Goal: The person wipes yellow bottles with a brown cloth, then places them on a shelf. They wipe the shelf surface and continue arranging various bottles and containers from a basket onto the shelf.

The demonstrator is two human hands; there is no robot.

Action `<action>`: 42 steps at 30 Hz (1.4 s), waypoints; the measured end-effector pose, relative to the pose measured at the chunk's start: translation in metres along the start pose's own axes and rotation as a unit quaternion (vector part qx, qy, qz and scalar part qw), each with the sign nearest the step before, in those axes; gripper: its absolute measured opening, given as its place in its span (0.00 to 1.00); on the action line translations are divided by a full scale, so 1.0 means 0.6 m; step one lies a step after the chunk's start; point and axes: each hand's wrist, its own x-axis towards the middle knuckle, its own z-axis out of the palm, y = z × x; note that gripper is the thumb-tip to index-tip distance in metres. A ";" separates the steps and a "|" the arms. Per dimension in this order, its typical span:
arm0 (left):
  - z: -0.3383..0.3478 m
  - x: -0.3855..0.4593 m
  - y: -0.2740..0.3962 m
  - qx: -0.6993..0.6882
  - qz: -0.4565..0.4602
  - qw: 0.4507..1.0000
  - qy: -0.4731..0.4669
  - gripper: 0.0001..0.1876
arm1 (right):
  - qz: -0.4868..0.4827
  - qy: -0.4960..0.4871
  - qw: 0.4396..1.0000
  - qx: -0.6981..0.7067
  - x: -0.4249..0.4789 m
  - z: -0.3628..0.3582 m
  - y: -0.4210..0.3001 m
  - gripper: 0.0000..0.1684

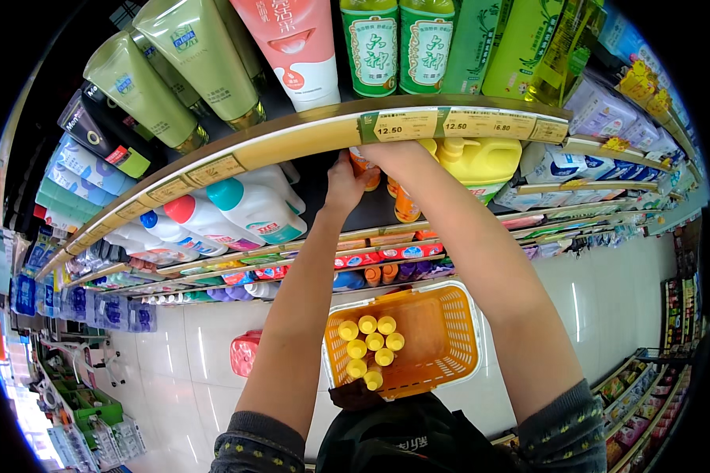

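Observation:
On the dark shelf board, my left hand (346,184) is closed around an orange bottle (371,181), its thumb across the front. My right hand (384,155) reaches in over the top of that bottle; the upper shelf's edge hides part of it, and its grip is unclear. Another orange bottle (407,208) stands by my right forearm. To the right of it is a yellow jug (479,162) with a handle. White detergent bottles (266,210) with coloured caps line the shelf to the left. Below my arms, an orange plastic basket (449,343) holds several yellow-capped bottles (374,342).
The upper shelf's edge (302,130), bearing price tags, runs just above my hands. Green tubes (195,59), a pink tube (296,53) and green bottles (368,50) stand on it. A red stool (246,353) is on the tiled floor (177,366) to the left.

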 end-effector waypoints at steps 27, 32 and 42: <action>-0.017 -0.195 0.035 0.011 0.143 0.989 0.023 0.20 | -0.025 0.119 0.983 0.136 -0.190 -0.026 -0.132 0.14; -0.007 -0.380 0.012 -0.096 -0.011 0.988 -0.124 0.11 | 0.140 -0.024 0.956 0.258 -0.416 0.020 -0.171 0.16; 0.071 -0.619 -0.098 -0.060 -0.099 0.948 -0.296 0.16 | 0.378 -0.300 0.845 0.232 -0.723 0.186 -0.236 0.26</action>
